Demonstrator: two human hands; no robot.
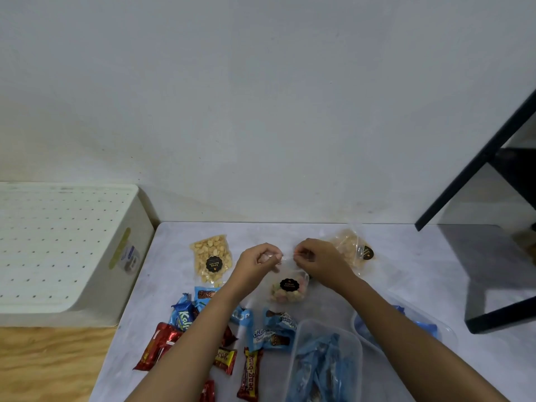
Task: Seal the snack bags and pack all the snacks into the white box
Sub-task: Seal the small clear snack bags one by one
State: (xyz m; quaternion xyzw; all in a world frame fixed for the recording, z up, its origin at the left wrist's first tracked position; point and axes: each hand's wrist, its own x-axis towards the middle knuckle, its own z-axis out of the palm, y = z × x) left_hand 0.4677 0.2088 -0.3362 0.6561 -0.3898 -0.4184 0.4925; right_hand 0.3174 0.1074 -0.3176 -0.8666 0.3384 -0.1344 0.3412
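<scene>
Nearest the person, red bars [250,372] lie scattered on the grey table [412,274], and just right of them stands a clear tub [298,358] with blue packets inside. A second clear container [446,332], also holding something blue, sits beside it under the right forearm. A little farther out, loose blue packets [272,329] lie among the bars, some touching one another. Past these, a small clear bag [290,288] of pale pink and yellow sweets with a round black label hangs upright over the table's middle, held by its top edge. The left hand [258,259] pinches that edge at one end with curled fingers, and the right hand [319,259] pinches it at the other, the two hands close together; whether the strip is pressed closed cannot be told. Left of the hands a nut bag [211,261] lies flat, and behind the right hand lies a crumpled bag [352,246] of light snacks. The white box [66,245], topped by a perforated lid, stands off the table's left edge against the wall. A black frame [478,169] rises at far right.
</scene>
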